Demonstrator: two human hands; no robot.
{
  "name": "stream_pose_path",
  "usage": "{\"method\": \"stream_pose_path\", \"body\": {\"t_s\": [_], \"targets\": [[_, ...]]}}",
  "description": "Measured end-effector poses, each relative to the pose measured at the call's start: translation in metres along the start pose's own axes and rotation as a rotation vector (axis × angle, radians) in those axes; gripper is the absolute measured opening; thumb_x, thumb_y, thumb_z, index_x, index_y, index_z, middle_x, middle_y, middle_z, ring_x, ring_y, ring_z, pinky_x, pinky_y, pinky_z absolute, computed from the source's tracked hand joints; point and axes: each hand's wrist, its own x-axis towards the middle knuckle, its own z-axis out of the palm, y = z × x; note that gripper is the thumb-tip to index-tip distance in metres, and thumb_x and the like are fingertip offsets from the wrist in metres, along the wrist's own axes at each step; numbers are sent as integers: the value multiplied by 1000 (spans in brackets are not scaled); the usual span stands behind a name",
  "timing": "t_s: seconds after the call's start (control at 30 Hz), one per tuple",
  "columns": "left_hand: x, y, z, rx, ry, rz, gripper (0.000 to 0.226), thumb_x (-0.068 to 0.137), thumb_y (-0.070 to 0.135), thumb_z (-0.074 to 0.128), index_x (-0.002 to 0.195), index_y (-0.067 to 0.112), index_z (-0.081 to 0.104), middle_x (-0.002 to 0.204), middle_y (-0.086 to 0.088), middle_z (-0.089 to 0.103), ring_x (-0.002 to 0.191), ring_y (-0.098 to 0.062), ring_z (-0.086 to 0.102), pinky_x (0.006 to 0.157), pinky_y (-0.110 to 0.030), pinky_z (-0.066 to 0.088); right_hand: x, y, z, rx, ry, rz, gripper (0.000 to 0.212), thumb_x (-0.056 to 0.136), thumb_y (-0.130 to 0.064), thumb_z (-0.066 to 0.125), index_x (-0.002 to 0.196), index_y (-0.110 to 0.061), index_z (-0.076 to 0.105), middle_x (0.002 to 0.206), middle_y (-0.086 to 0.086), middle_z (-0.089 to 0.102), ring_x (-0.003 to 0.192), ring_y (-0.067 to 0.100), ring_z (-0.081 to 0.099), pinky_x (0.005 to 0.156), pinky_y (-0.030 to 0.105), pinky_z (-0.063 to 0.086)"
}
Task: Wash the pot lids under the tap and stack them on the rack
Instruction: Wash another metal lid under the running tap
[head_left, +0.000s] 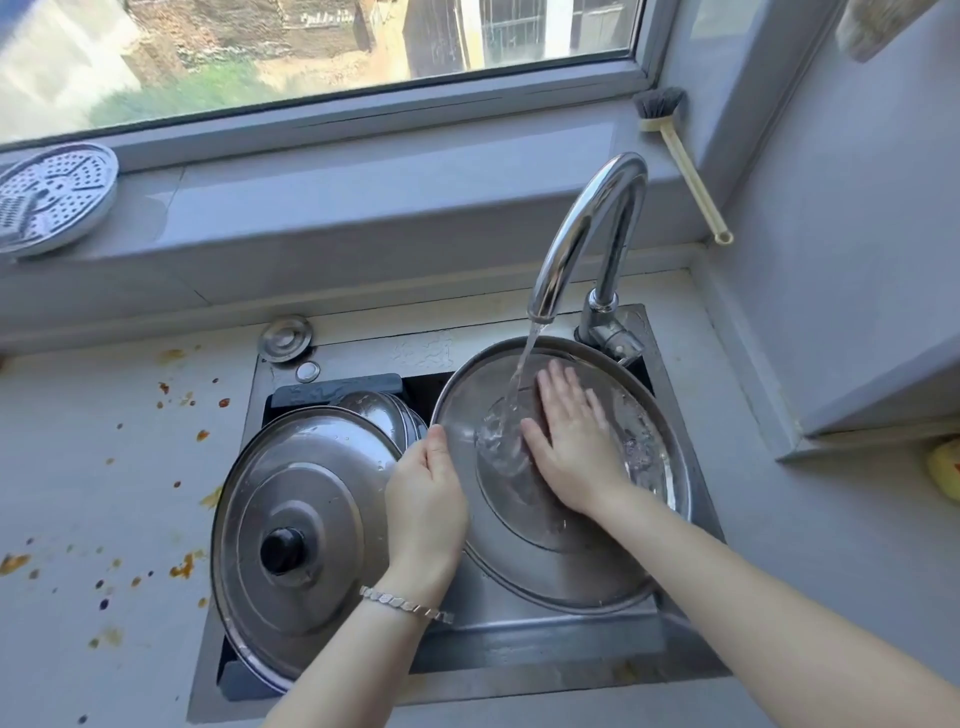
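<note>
A large steel pot lid (550, 566) lies upside down over the right half of the sink, its hollow side up. Water runs from the chrome tap (587, 228) into the middle of it. My left hand (426, 499) grips the lid's left rim. My right hand (571, 441) lies flat, fingers spread, on the wet inside of the lid beside the stream. A second big lid with a black knob (283, 548) leans on the dark rack (337, 389) at the sink's left. Smaller lids (384, 410) sit behind it.
The sink rim (519, 670) runs below my arms. Orange food spots (182, 566) dot the counter on the left. A perforated steamer plate (52, 200) rests on the window sill. A dish brush (685, 166) leans in the right corner. A round sink plug (285, 338) lies behind the sink.
</note>
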Motion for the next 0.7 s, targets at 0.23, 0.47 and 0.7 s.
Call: {"method": "stream_pose_path", "body": {"t_s": [0.23,0.47,0.7], "targets": [[0,2,-5,-44,41,69,46,100,27,33,56,16,29,52,3,33,51,-14,31,50,-26,26,8,-2,0,68,169,215,68,88,-39,13,149,-10,7,158,3,-1,145,15,-6,118,34,-7],[3,11,3,-124,78,135,47,99,22,38,53,23,32,50,8,36,49,-6,37,50,-16,31,18,-62,-5,161,213,-209,71,86,-40,16,147,-4,16,156,12,11,145,18,3,114,28,-8],[26,13,-4,-224,119,198,43,99,24,37,57,18,40,54,5,44,48,0,41,51,-16,34,-9,-57,0,39,92,-718,55,92,-24,35,144,-6,25,151,11,31,141,22,16,116,36,7]]}}
